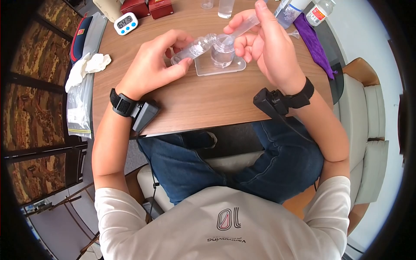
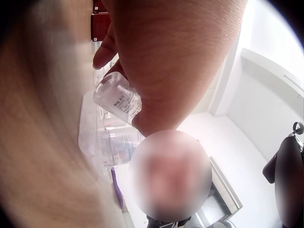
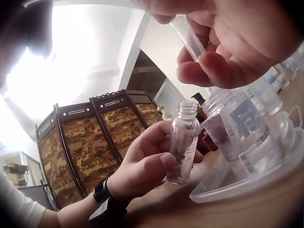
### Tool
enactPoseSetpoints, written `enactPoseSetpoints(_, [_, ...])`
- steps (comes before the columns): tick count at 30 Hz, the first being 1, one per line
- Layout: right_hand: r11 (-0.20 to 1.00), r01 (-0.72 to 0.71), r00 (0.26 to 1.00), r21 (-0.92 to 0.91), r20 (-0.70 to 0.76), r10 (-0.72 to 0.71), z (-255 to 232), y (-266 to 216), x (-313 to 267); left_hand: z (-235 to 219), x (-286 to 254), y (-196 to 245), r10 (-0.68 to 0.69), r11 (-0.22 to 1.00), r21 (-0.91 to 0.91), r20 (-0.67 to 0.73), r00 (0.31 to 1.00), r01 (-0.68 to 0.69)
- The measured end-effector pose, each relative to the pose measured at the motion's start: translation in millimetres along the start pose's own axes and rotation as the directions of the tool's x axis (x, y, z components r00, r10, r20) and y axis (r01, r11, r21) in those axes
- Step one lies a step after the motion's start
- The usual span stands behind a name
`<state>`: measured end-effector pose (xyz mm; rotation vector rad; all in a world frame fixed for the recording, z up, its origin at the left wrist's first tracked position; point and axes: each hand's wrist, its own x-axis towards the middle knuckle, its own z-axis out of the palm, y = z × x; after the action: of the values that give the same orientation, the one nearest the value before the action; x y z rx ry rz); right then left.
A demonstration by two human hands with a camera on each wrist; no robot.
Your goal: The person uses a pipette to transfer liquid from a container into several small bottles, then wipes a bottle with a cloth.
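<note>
My left hand (image 1: pixel 151 65) grips a small clear bottle (image 1: pixel 195 48) with printed lettering and an uncapped threaded mouth. In the right wrist view this bottle (image 3: pixel 183 147) stands nearly upright. Beside it, a wide-mouthed clear jar (image 1: pixel 222 57) sits on a shallow translucent tray (image 1: pixel 216 71). A blue label reading "Trave" shows on the jar (image 3: pixel 237 128). Over the jar my right hand (image 1: pixel 275 52) pinches a slim translucent plastic tube (image 1: pixel 246 27), slanted, its lower end at the jar's mouth. The left wrist view shows the bottle's base (image 2: pixel 107 90) past the left thumb.
A digital timer (image 1: pixel 126 23) and dark red boxes (image 1: pixel 160 8) stand at the back left. Behind the jar is a clear cup (image 1: pixel 225 8). At the back right are a red-labelled bottle (image 1: pixel 320 14) and a purple cloth (image 1: pixel 314 45). Crumpled white material (image 1: pixel 89 67) lies at the left edge.
</note>
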<state>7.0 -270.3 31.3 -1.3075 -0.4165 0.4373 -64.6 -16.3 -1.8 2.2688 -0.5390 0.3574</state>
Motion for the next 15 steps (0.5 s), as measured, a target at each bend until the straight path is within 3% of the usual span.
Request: enactPoseSetpoints(15, [1.0, -0.015, 1.0, 0.003, 0.006, 0.015, 1.5, -0.7, -0.8, -0.5, 0.0, 0.1, 0.002, 1.0, 0.006, 0.008, 1.0, -0.002])
